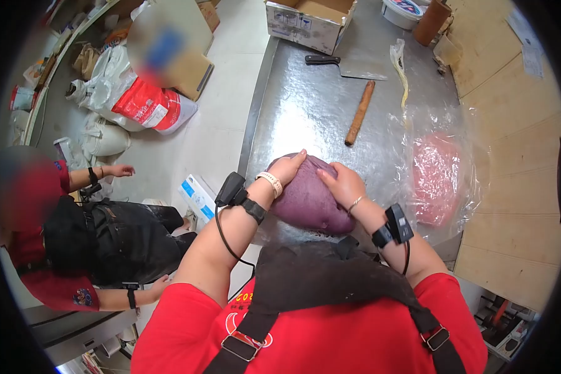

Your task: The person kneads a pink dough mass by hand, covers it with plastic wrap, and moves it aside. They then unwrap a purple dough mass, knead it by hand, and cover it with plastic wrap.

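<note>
A large lump of purple dough (310,202) rests on the metal worktable (293,106), close to my apron. Around its upper left side curls my left hand (285,171), fingers over the top. My right hand (345,186) grips the upper right side, its thumb pressing into the surface. The dough's underside and some of my fingertips are hidden. Beyond the dough lies a short wooden rolling pin (360,113), and past it a cleaver (356,70) with a black handle. To the right is a pink slab (437,181) in clear plastic wrap.
A cardboard box (305,25) and a white tub (402,12) stand at the table's far end. A twisted plastic strip (399,68) lies near the wooden wall panel (502,156). At left are a co-worker (106,243) and a red-and-white sack (146,106).
</note>
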The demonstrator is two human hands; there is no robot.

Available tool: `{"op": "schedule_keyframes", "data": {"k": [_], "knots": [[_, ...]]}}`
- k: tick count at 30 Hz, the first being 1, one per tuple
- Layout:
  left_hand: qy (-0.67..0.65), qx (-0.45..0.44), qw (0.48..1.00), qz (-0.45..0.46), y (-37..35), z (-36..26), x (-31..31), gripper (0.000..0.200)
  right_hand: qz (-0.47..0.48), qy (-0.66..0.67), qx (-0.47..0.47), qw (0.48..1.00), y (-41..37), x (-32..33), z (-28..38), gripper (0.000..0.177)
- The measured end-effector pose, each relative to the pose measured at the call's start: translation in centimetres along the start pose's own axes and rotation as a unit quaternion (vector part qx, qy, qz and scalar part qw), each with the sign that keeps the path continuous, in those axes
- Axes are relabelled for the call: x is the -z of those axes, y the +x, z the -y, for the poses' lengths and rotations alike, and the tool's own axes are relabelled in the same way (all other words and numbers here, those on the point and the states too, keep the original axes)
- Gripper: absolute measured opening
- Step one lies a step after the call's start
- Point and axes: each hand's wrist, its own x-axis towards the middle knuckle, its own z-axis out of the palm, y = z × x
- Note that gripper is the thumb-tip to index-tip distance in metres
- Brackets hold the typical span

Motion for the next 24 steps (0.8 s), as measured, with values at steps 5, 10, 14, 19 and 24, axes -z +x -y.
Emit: {"op": "schedule_keyframes", "data": {"k": [5, 10, 14, 19, 24], "knots": [[0.164, -0.188, 0.966, -0.073, -8.1, -3.0, -1.2, 0.065, 0.148, 0.263, -0.118, 0.946, 4.1, -1.3, -5.1, 0.05], [0.39, -0.266, 0.845, -0.252, -10.6, -1.7, 1.4, 0.092, 0.224, 0.236, -0.025, 0.945, 1.5, 2.7, -2.5, 0.061], [0.418, -0.307, 0.812, -0.268, -7.3, 2.8, 0.7, 0.085, -0.181, 0.131, 0.103, 0.969, -1.0, 2.4, -6.0, 0.068], [0.354, -0.276, 0.862, -0.235, -6.4, 1.1, -1.3, 0.075, 0.037, 0.313, -0.1, 0.944, -2.1, -2.2, -16.1, 0.063], [0.262, -0.146, 0.927, -0.225, -7.2, -1.5, -2.0, 0.068, 0.155, 0.581, -0.211, 0.77, -2.2, -1.9, -8.2, 0.062]]}}
